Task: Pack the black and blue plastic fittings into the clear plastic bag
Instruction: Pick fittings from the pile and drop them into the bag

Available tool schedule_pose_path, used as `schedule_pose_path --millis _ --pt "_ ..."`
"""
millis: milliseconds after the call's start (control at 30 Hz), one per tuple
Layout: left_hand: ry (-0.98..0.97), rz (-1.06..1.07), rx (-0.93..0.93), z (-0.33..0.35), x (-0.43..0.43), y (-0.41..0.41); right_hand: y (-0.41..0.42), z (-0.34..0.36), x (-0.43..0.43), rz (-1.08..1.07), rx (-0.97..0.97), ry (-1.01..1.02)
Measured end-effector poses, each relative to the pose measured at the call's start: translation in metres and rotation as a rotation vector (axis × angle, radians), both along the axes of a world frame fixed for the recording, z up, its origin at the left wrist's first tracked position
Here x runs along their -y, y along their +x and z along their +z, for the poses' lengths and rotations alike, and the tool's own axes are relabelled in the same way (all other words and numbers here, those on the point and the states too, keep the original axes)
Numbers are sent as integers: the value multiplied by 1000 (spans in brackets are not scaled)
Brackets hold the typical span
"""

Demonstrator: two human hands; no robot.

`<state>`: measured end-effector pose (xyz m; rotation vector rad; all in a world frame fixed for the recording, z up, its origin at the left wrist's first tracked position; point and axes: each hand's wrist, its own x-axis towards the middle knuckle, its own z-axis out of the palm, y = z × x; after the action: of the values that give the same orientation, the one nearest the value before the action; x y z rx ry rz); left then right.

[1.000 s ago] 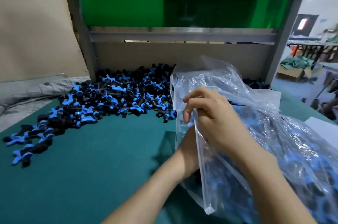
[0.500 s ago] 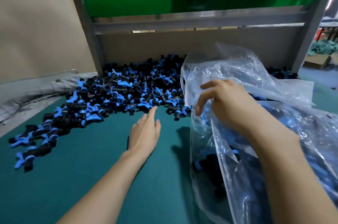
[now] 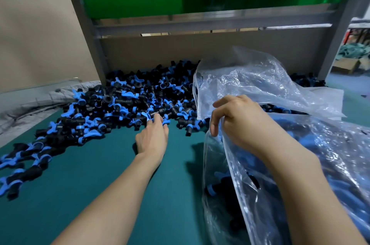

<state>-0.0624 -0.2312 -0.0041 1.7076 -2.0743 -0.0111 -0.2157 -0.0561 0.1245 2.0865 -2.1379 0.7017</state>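
Note:
A large pile of black and blue plastic fittings (image 3: 128, 104) lies across the back and left of the green table mat (image 3: 100, 174). My left hand (image 3: 153, 138) lies palm down on the mat, its fingertips touching the fittings at the pile's near edge; no fitting is held. The clear plastic bag (image 3: 260, 84) stands at the right with its mouth facing left, and several fittings (image 3: 226, 184) show through it. My right hand (image 3: 238, 118) pinches the bag's upper edge and holds the mouth up.
A brown board (image 3: 40, 34) leans at the left above a grey padded cloth (image 3: 30, 102). A grey metal frame (image 3: 200, 22) with a cardboard back panel closes off the rear. More fittings (image 3: 304, 80) lie behind the bag.
My left hand came out from beside the bag and moved forward and left across the mat to the pile's edge. My right hand keeps hold of the bag.

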Motion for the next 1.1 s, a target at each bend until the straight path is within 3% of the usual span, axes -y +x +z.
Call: schedule_pose_path --millis 333,500,633,733,900,1100 --pt "20 50 -33 2 3 3 0 -1 1 17 17 -1" --pt "-69 39 -245 2 -3 9 0 -2 0 22 27 6" --pt "-78 38 -603 0 -21 23 -1 -2 0 27 42 45" --pt "-56 -105 -860 -2 -47 31 -1 -4 1 13 45 77" --pt "-61 -330 -979 -3 -86 30 -1 -6 2 -19 31 121" --pt "-71 -428 -982 -2 -102 25 -3 -11 5 -8 -52 107"
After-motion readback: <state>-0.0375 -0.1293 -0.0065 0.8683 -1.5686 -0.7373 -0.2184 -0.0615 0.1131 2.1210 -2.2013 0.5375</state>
